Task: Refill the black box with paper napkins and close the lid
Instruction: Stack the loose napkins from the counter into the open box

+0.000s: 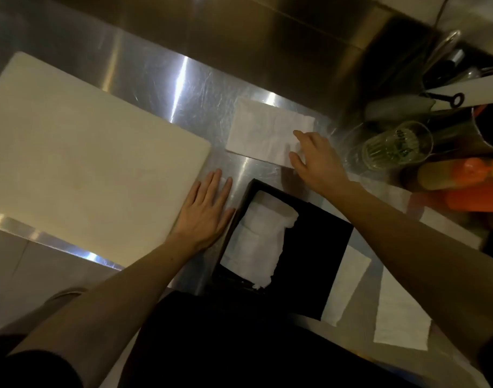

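Note:
The black box (315, 256) stands open on the steel counter in front of me, with white paper napkins (256, 245) filling its left half. A folded white napkin (262, 130) lies flat on the counter beyond the box. My right hand (315, 161) rests on that napkin's right end, fingers spread over its corner. My left hand (206, 211) lies flat, fingers apart, on the counter just left of the box, at the corner of the white board. No lid can be told apart from the box.
A large white cutting board (85, 158) fills the left side. Two more napkins (349, 284) (399, 315) lie right of the box. A drinking glass (396, 144), orange and yellow bottles (463, 175) and utensils (447, 68) crowd the right. The counter's front edge runs near my body.

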`<state>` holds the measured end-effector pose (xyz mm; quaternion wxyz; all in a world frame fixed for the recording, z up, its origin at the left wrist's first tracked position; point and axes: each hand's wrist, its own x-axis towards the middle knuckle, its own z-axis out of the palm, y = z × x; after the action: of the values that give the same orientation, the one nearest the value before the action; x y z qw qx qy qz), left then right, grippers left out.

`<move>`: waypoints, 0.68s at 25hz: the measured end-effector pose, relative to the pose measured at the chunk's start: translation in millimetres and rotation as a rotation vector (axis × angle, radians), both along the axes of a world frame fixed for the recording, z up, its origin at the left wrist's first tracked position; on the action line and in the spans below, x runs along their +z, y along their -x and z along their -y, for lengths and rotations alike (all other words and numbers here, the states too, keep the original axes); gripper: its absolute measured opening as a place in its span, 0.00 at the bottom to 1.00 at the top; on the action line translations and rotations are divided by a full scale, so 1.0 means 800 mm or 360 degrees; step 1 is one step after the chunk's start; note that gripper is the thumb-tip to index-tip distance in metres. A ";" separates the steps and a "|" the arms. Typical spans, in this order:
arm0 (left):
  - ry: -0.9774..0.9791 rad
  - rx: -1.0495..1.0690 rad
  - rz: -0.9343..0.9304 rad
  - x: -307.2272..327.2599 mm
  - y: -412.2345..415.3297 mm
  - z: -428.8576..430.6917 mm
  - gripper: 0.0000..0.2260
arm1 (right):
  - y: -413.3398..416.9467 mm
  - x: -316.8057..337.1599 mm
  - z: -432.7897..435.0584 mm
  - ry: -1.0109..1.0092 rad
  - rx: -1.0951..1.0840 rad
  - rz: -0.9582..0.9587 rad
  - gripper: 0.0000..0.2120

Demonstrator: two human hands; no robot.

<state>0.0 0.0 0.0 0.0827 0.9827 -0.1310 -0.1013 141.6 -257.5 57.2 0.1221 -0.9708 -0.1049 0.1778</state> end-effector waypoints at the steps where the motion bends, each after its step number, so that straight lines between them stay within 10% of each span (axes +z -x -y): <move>1: -0.0017 0.0007 -0.0005 -0.001 0.000 0.001 0.28 | -0.004 -0.003 0.000 -0.0020 -0.0012 0.0025 0.23; 17: 0.0065 0.0088 0.0063 -0.011 0.000 0.000 0.26 | -0.053 -0.040 -0.047 -0.0243 -0.0016 0.0106 0.15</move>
<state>0.0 -0.1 -8.5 0.1028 0.9859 -0.1073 -0.0768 183.9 -220.2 25.5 0.1932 -0.9646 -0.1172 0.1362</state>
